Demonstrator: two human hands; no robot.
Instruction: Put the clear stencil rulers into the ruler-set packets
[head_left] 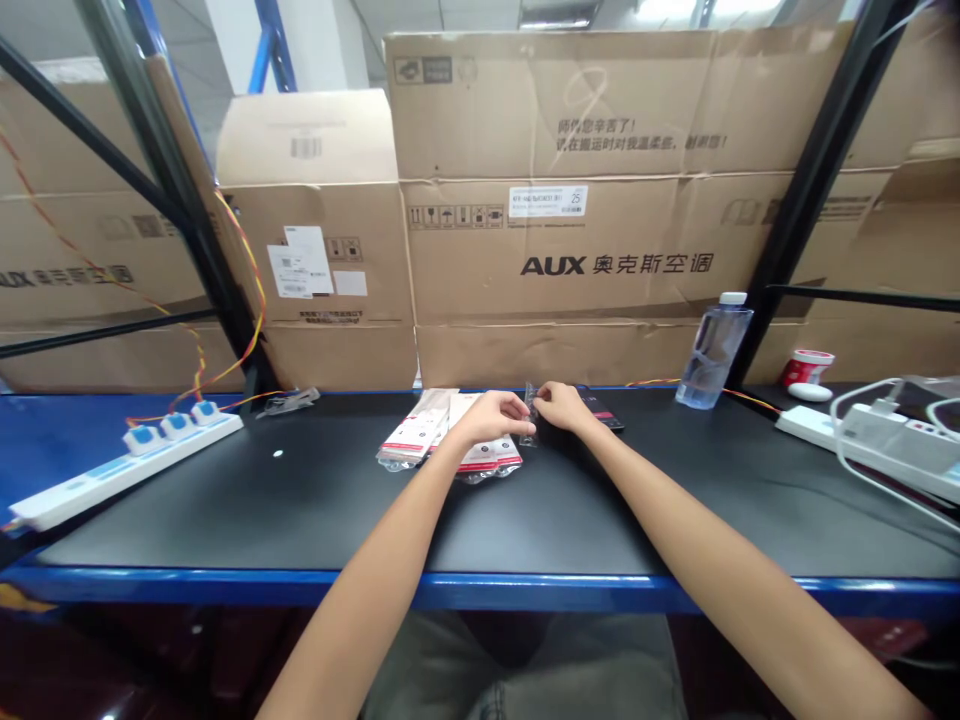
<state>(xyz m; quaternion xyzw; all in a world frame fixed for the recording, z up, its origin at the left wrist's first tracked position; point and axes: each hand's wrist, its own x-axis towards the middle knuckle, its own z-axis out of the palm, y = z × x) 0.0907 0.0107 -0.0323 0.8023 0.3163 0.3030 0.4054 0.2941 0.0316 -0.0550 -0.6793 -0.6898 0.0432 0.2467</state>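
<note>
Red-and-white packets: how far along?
Little looks done: the red-and-white packets lie overlapping on the black bench top, with none set apart. In hand: the left hand and right hand pinch a clear plastic sleeve upright between them. Left: that heap, plus a dark flat packet just past the right hand.
</note>
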